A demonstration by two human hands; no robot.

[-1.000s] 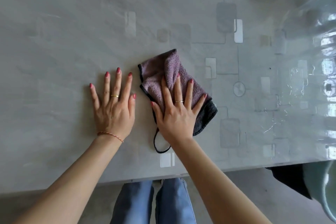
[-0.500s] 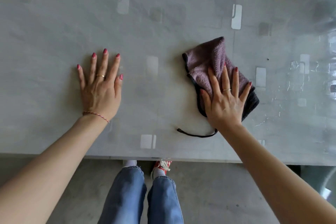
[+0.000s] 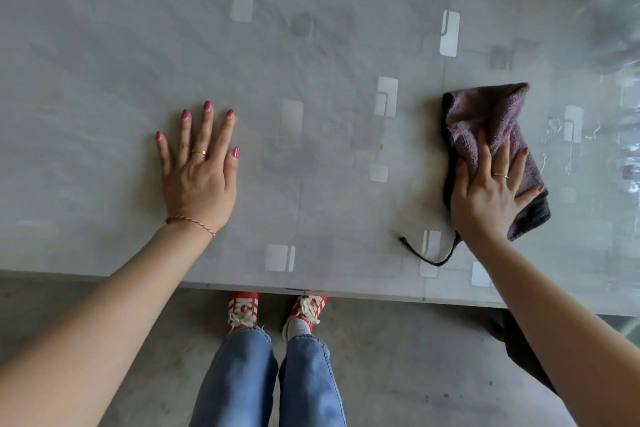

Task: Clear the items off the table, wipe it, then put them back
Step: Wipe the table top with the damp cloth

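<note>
Cloth [image 3: 491, 135] slid right under right hand [image 3: 488, 198].

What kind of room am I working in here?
Probably a home dining or kitchen area: a grey patterned table under a clear plastic cover, a bare concrete-like floor, and a purple cloth pressed flat by the right hand.

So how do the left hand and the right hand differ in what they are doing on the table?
The left hand lies flat on the bare table; the right hand presses on the purple cloth. The left hand sits near the middle, the right hand far to the right. Both are open, fingers straight, each wearing a ring.
</note>
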